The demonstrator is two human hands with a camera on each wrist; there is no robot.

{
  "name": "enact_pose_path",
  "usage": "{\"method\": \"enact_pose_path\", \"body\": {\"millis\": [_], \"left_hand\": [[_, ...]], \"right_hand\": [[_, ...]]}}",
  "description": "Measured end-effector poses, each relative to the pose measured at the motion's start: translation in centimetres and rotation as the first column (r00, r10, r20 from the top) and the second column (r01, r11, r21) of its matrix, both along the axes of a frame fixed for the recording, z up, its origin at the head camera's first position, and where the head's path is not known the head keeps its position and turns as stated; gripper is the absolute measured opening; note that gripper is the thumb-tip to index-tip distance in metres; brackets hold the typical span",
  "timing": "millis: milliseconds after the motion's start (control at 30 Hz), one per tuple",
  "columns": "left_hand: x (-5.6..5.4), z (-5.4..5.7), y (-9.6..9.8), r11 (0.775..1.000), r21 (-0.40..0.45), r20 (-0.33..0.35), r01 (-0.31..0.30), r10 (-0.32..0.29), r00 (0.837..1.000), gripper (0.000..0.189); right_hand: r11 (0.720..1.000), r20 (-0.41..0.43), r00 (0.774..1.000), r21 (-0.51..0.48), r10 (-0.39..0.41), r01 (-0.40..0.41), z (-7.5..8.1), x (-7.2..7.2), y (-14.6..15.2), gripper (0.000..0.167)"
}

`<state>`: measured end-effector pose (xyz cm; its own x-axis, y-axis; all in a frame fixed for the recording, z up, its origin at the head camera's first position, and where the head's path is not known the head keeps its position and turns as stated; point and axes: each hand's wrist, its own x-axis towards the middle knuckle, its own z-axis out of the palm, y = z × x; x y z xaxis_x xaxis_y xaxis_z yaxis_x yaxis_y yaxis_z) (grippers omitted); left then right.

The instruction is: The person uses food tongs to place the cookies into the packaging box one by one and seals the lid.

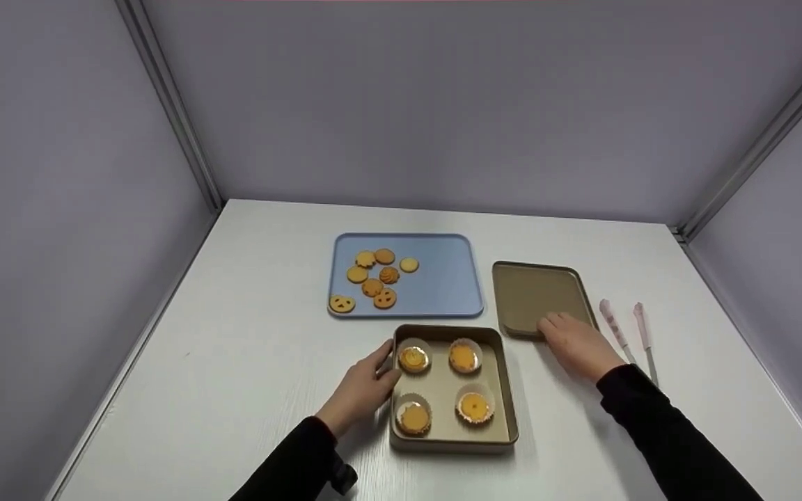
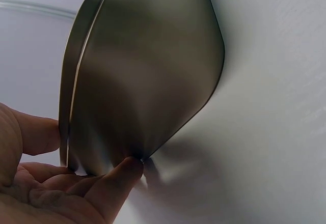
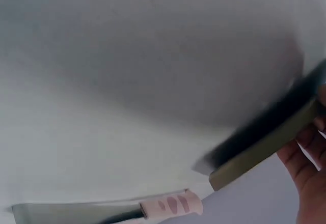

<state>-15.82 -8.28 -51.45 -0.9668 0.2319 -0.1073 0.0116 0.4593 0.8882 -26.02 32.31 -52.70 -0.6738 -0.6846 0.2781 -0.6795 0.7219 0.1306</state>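
Observation:
A square gold-brown tin (image 1: pixel 444 396) stands near the front of the table, several small round cookies in paper cups inside it, such as the front-left cookie (image 1: pixel 413 419). My left hand (image 1: pixel 359 388) grips the tin's left wall; in the left wrist view its thumb and fingers lie against the tin wall (image 2: pixel 147 56). To the right and farther back is the tin's flat lid (image 1: pixel 544 293). My right hand (image 1: pixel 580 348) holds the lid's near edge, and in the right wrist view its fingers (image 3: pixel 295 163) are under the lid's edge (image 3: pixel 265 152).
Behind the tin lies a blue tray (image 1: pixel 443 278) with several loose cookies on its left half, one a pretzel-shaped cookie (image 1: pixel 342 303). Two pink-handled utensils (image 1: pixel 613 321) lie right of the lid. Grey panels (image 1: pixel 415 104) enclose the table.

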Motion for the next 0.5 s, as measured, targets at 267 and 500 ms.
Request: {"method": "enact_pose_path", "body": {"millis": [267, 500], "left_hand": [[0.0, 0.1, -0.1, 1.0, -0.011, -0.009, 0.015, -0.015, 1.0, 0.063], [0.2, 0.3, -0.1, 1.0, -0.008, -0.002, 0.018, -0.018, 1.0, 0.064]], "right_hand": [[1.0, -0.119, 0.993, 0.005, -0.026, 0.027, 2.0, -0.1, 0.6, 0.023], [0.997, -0.216, 0.974, -0.065, -0.065, 0.052, 4.1, -0.4, 0.7, 0.018]]}}
